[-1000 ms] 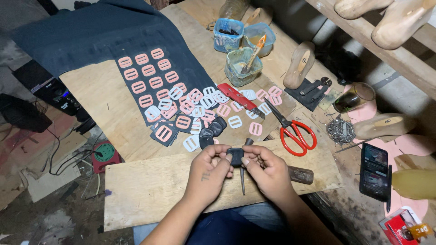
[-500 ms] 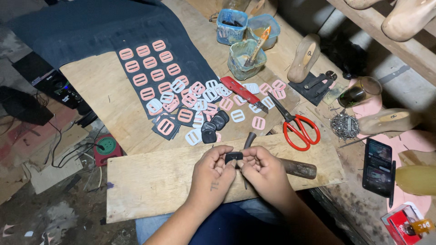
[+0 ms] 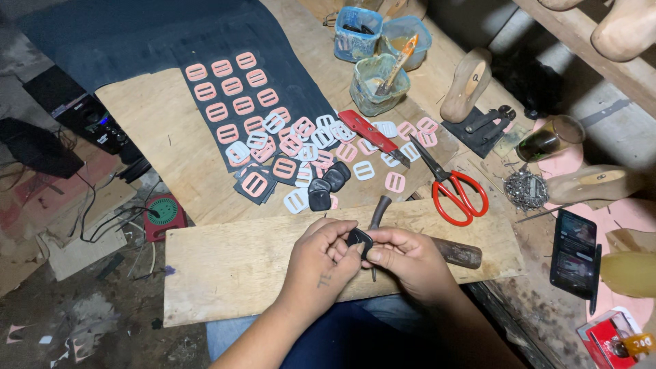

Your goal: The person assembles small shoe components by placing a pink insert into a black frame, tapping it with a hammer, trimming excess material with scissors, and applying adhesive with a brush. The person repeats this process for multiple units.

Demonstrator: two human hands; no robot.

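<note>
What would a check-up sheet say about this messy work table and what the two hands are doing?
Surface: pale wooden plank lying across a worn plywood bench.
Job's things: small black covered buckle piece pinched between left hand and right hand; three finished black ones beside pink and white plastic slide buckles on a dark cloth sheet.
Clutter: red-handled scissors, red utility knife, brush in a glue tub, wooden-handled hammer, pile of small nails, black phone.
Grippers: bare hands, both closed on the piece.
Cables: black wires at the left, on the floor.
Surroundings: wooden shoe lasts on a shelf.
</note>
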